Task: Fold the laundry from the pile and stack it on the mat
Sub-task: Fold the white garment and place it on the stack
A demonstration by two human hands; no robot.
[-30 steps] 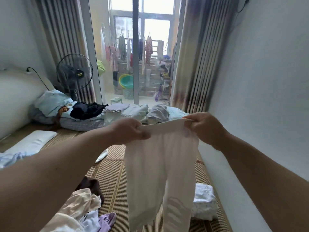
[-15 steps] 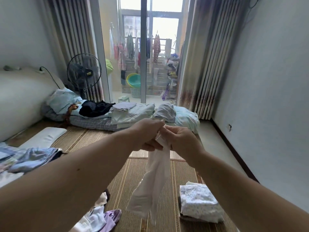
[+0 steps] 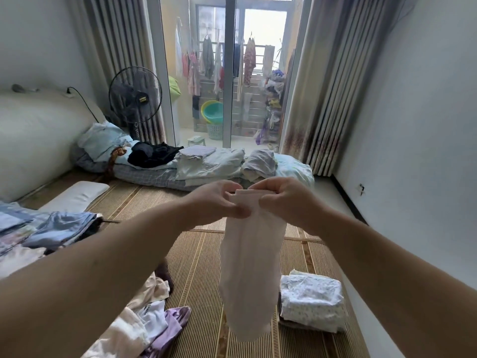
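A pair of white trousers [image 3: 249, 270] hangs in the air, folded lengthwise leg on leg. My left hand [image 3: 215, 201] and my right hand [image 3: 282, 200] pinch its waistband close together at chest height. Below lies the woven straw mat [image 3: 204, 257]. A folded white floral stack [image 3: 311, 298] rests on the mat at the lower right. The unfolded laundry pile [image 3: 149, 321], cream, white and lilac, lies at the lower left, partly behind my left forearm.
Blue folded clothes [image 3: 51, 228] lie at the left. Bedding and dark garments [image 3: 196, 164] run across the far end of the mat. A standing fan [image 3: 135, 95] stands by the curtain. A white wall [image 3: 418, 151] borders the right side.
The trousers were spread wide by the waistband; my hands came together and folded them in half lengthwise. They now hang as one flat narrow panel. The view tilted lower.
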